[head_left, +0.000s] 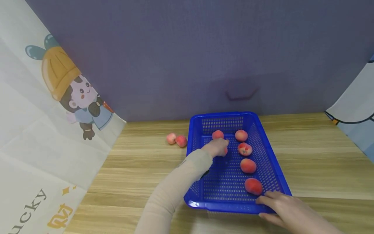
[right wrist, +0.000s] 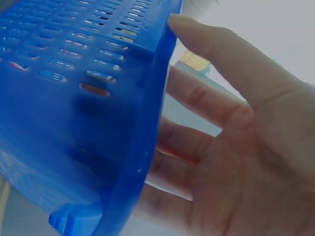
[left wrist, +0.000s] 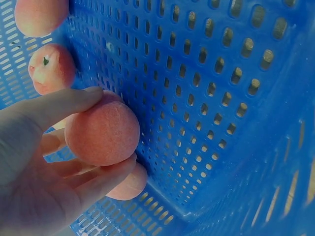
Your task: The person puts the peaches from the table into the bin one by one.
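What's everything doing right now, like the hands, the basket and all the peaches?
Blue basket: upright on the table
Left hand: pinching a peach
Held peach: between thumb and fingers
Right hand: gripping the basket's rim
Four right-side peaches: lined up inside
Far-left peach: inside
Two outside peaches: side by side

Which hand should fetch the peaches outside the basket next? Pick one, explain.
Probably the left hand: it's nearer the outside peaches, though it must first release its held peach. The right hand grips the basket diagonally opposite.
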{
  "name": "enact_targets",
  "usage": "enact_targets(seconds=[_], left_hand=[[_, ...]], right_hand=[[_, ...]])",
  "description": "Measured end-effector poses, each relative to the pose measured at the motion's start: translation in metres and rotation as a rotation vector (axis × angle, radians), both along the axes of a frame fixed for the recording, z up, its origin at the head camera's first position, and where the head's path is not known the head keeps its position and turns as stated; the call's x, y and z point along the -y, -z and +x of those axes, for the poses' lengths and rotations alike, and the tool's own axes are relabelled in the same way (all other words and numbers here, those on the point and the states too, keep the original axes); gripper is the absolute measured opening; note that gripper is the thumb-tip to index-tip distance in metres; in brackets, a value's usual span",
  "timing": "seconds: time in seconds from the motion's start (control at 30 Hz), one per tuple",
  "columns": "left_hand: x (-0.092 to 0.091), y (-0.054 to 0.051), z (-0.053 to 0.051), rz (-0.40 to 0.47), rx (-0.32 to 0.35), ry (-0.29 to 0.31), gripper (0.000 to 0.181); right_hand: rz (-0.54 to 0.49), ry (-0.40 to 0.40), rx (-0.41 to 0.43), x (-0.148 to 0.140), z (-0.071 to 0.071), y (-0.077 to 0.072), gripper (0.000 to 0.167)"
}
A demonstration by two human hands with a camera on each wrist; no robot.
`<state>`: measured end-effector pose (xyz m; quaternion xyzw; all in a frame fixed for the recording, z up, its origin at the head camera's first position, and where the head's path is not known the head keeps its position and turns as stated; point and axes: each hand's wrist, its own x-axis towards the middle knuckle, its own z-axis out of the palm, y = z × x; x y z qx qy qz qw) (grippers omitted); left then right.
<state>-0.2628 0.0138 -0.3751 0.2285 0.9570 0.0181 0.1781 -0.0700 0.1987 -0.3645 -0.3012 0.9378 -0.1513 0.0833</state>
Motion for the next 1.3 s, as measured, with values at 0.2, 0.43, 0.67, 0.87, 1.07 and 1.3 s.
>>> enact_targets(seconds=[0.2, 0.43, 0.67, 0.87, 1.07, 1.3], left_hand=[[0.001, 0.000, 0.000, 0.001, 0.000, 0.010, 0.057], [0.000, -0.002, -0.001, -0.023, -0.042, 0.054, 0.037], [0.001, -0.006, -0.002, -0.013, -0.047, 0.047, 0.037], [0.004, -0.015, -0.002, 0.034, -0.038, 0.036, 0.043], [0.009, -0.026, 0.001, 0.073, -0.018, 0.056, 0.043], [0.017, -0.043, 0.007, 0.141, -0.030, 0.107, 0.040]], right_hand=[[-0.003, -0.008, -0.001, 0.000, 0.000, 0.000, 0.034], [-0.007, -0.013, 0.007, -0.001, -0.001, 0.000, 0.034], [-0.008, -0.012, 0.016, -0.001, -0.001, 0.000, 0.034], [-0.004, 0.000, 0.039, 0.000, -0.001, -0.002, 0.036], [-0.001, -0.004, 0.029, 0.000, -0.001, -0.001, 0.035], [-0.011, -0.026, -0.029, -0.001, -0.001, 0.002, 0.033]])
